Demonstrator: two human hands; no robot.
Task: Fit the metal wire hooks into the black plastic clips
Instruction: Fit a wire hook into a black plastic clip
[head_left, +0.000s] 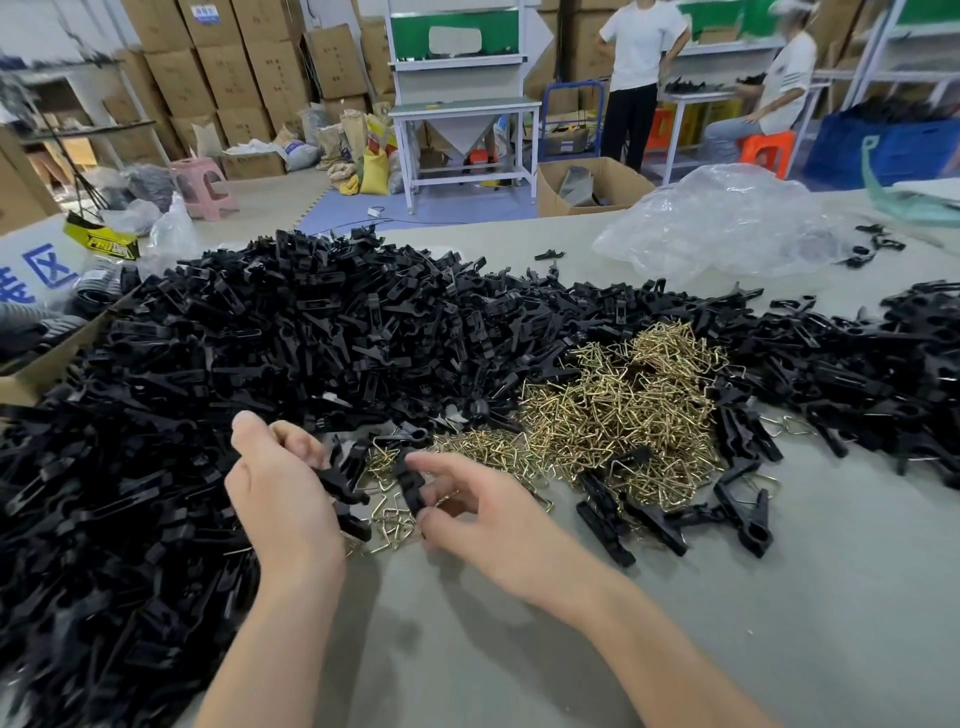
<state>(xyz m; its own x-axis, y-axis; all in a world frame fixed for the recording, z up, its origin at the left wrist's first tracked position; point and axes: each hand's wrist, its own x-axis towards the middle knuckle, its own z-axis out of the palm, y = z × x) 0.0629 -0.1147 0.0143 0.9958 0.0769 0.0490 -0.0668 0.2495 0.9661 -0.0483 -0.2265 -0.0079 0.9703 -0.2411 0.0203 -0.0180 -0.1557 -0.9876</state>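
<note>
A huge heap of black plastic clips (291, 332) covers the left and back of the table. A pile of brass-coloured wire hooks (613, 410) lies in the middle. My left hand (280, 493) grips a black clip (340, 475) in its curled fingers. My right hand (467, 509) pinches another black clip piece (410, 483) between thumb and fingers, just above a few loose hooks (389, 519). The two hands are close together, the clips nearly touching.
Several assembled clips with hooks (737, 509) lie to the right of my hands. More clips (883, 364) stretch along the right. A crumpled clear plastic bag (727, 223) sits at the back right. A cardboard box edge (47, 364) borders the left. Two people stand and sit far behind.
</note>
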